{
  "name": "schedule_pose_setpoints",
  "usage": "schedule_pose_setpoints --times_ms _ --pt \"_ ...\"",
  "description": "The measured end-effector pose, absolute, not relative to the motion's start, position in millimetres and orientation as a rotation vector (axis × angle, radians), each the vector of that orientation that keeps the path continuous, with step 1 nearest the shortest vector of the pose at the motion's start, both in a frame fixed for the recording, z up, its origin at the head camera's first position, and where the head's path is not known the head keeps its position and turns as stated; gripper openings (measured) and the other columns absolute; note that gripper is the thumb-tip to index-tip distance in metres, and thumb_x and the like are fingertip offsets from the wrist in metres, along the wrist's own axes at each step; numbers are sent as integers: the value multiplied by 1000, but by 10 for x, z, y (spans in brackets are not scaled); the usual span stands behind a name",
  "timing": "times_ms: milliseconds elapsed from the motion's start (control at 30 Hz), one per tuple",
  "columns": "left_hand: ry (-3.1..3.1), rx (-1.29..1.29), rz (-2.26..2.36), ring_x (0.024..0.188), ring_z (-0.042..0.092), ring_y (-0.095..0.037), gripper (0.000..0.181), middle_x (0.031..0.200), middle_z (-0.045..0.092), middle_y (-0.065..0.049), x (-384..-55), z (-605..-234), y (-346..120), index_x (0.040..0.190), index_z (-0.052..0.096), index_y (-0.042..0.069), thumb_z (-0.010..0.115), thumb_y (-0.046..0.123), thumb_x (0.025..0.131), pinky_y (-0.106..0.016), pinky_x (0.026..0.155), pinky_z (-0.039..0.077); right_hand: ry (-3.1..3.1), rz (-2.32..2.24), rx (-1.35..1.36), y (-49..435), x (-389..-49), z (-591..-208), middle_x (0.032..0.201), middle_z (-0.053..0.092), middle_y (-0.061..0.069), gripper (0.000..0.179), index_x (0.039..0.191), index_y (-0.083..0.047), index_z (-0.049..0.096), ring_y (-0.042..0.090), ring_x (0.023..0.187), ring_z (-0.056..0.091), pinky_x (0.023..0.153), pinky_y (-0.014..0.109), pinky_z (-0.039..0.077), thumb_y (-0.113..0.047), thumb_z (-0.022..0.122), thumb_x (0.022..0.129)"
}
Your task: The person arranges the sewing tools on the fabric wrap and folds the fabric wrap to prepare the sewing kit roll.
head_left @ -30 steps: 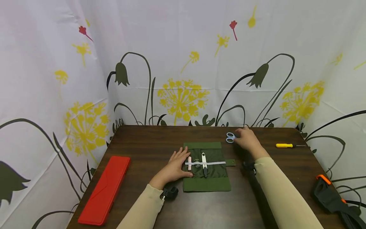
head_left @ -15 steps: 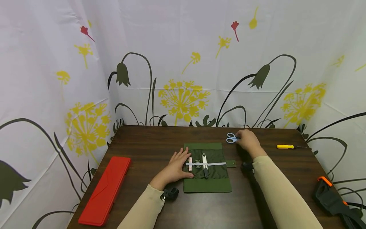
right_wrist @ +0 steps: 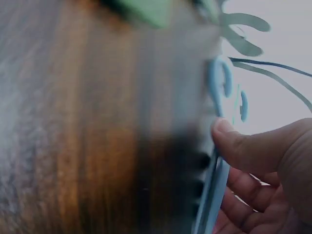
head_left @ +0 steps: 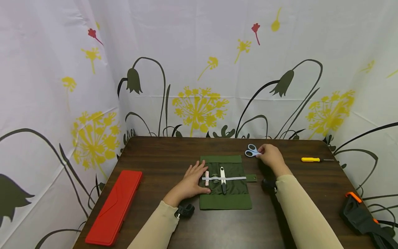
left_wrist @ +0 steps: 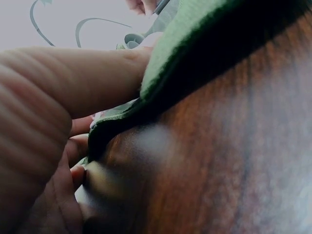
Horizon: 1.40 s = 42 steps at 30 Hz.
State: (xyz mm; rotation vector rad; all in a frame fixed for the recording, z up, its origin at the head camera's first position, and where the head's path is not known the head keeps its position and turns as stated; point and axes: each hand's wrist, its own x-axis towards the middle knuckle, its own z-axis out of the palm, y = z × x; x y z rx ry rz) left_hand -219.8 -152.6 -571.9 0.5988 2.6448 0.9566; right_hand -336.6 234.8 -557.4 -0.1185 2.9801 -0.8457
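A green fabric roll-up pouch [head_left: 225, 202] lies unfolded on the dark wooden table. Under its white elastic strap [head_left: 237, 178] sit a pink-and-white strip [head_left: 207, 178], a small green round item [head_left: 215, 178] and a slim white tool with a dark end [head_left: 222, 175]. My left hand [head_left: 190, 182] rests on the pouch's left edge with fingers spread, its thumb [left_wrist: 112, 78] on the fabric. Beyond the pouch's far right corner, my right hand [head_left: 272, 160] pinches scissors [right_wrist: 214, 90] by the blades. Their light blue handles point left; fingers partly cover the blades.
A long red case [head_left: 114, 207] lies along the table's left side. To the right are a yellow-handled screwdriver [head_left: 311, 159] and a black strapped item with orange parts [head_left: 357, 214]. A flower-patterned curtain [head_left: 199, 69] hangs behind the table.
My right hand has come slightly nearer and turned a little, and the scissors have shifted and tilted with it. The left hand and pouch stay in place.
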Motion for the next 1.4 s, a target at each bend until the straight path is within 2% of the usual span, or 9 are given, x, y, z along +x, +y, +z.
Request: schedule_pose_setpoints --times_ms 133,367,533,633,767,867,1100,1300,1400 --pt "2636 602 961 173 4 -35 100 185 12 -11 -2198 -5732 -1522 171 35 7 90 37 92 -61 138 1 2926 -983 -72 2409 -3298 -5598 101 73 16 23 107 1 69 32 93 67 85 47 53 -16 82 98" --pt "2663 612 925 173 5 -35 100 185 13 -11 -2221 -5738 -1522 171 35 8 90 38 92 -61 138 2 2911 -1176 -56 2405 -3166 -5587 101 73 17 30 119 5 69 28 91 65 83 38 49 -16 79 101" --pt "2669 618 920 173 5 -36 100 185 14 -11 -2223 -5725 -1521 170 36 8 90 38 92 -62 138 2 2657 -1674 116 2238 -3020 -5516 89 66 -3 29 118 2 63 12 82 58 73 25 49 -16 78 101" --pt "2672 627 919 173 5 -36 99 184 15 -11 -2219 -5726 -1521 170 36 7 90 38 92 -62 138 2 2357 -2022 193 2085 -2938 -5496 83 65 -12 25 116 -2 58 5 77 63 70 22 54 -13 75 103" --pt "2674 632 931 173 6 -37 99 184 16 -12 -2216 -5728 -1522 170 37 7 90 37 92 -63 138 3 2019 -2307 200 1895 -2858 -5540 85 75 -7 18 114 -6 55 8 75 74 70 23 60 -7 71 106" --pt "2677 631 938 173 6 -37 99 184 16 -12 -2213 -5731 -1521 169 38 7 91 37 91 -63 138 3 1866 -2407 192 1783 -2805 -5610 91 78 -3 16 113 -8 55 11 76 75 73 25 62 -5 69 107" --pt "2673 634 943 172 6 -37 99 184 17 -12 -2208 -5737 -1515 169 38 7 91 37 91 -64 137 4 1785 -2441 79 1600 -2731 -5775 102 75 5 16 119 -6 54 14 82 76 82 30 65 -17 63 112" --pt "2676 637 968 172 8 -38 98 184 19 -13 -2217 -5739 -1524 169 40 6 92 36 90 -65 137 4 1727 -2479 -50 1525 -2729 -5903 99 70 0 11 117 -6 50 18 84 78 82 32 66 -11 59 113" --pt "2666 629 988 172 8 -39 97 183 19 -13 -2217 -5735 -1520 168 41 6 91 38 91 -66 137 4 1725 -2486 -54 1512 -2729 -5929 96 68 -4 11 116 -7 50 14 82 74 80 29 64 -8 60 112"
